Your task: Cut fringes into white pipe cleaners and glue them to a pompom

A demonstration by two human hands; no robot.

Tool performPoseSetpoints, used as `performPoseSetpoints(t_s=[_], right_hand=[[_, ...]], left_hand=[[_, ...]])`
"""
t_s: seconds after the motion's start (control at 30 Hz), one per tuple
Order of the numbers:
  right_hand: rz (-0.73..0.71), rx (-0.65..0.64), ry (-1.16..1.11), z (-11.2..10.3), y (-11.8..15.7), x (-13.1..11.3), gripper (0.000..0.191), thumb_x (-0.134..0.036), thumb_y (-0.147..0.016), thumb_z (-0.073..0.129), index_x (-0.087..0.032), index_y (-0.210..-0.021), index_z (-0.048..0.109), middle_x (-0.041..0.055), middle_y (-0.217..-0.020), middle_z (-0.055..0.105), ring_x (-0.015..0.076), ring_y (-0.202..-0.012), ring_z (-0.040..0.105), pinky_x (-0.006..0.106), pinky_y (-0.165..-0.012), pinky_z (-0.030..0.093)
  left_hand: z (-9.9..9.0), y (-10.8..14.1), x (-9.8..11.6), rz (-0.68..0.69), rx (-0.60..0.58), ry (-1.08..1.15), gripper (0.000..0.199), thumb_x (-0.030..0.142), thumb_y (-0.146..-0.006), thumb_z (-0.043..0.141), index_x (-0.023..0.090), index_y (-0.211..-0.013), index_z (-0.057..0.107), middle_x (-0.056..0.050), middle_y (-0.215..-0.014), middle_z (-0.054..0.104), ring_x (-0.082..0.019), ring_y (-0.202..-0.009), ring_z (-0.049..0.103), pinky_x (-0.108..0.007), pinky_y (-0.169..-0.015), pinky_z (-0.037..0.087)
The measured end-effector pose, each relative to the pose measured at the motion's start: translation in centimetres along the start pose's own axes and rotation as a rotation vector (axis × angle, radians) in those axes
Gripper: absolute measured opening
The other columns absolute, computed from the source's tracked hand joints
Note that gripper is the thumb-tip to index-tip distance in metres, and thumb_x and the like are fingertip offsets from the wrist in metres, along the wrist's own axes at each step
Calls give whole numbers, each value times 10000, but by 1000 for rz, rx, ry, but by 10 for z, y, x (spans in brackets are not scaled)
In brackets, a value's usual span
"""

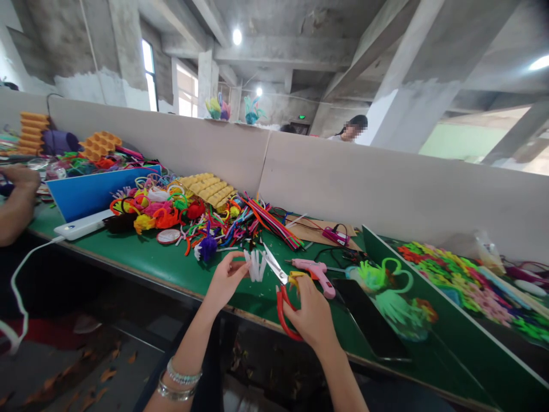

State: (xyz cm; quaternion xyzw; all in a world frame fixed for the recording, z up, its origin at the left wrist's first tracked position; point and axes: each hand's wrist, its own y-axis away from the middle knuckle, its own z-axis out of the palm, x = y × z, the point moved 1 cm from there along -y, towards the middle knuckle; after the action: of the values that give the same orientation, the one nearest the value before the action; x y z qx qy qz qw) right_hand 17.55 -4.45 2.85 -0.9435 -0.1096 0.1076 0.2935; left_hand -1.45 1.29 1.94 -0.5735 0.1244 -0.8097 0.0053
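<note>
My left hand [226, 279] pinches several white pipe cleaner pieces [257, 267], spread like a small fan, above the green table's front part. A pair of scissors [275, 264] is in my right hand [315, 313], with my fingers at its red and yellow handles. The blades point up and to the left, right beside the white pieces; whether they touch is unclear. Just behind my right hand lies a pink glue gun [316, 272]. A purple fuzzy ball [208, 248] sits beyond my left hand.
Colourful pipe cleaners [274, 222] and finished fuzzy pieces heap up at the back left. A black phone [371, 320] and green swan-like figures [392, 297] lie to the right, by an upright divider [433, 297]. Another person's hand [20, 178] shows far left, past a blue board [96, 191].
</note>
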Motion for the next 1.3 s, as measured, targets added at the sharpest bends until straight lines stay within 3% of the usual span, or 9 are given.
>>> performPoseSetpoints(t_s=[0.3,1.3], right_hand=[[-16,-81,0,4,0,-3,279,-348,-730,486,-159,-935,470,77,-897,579,217,-842,547,325,-705,428],[10,-109,-59,-2,2,-8,230,-360,-757,449,-184,-901,486,10,-729,589,156,-641,551,246,-538,372]], left_hand=[[12,8,11,-17,-35,5,308,321,-675,626,159,-901,495,-35,-759,671,-186,-742,647,-299,-655,527],[12,7,7,-7,-97,7,303,330,-683,620,162,-904,499,-28,-753,669,-164,-710,634,-262,-621,503]])
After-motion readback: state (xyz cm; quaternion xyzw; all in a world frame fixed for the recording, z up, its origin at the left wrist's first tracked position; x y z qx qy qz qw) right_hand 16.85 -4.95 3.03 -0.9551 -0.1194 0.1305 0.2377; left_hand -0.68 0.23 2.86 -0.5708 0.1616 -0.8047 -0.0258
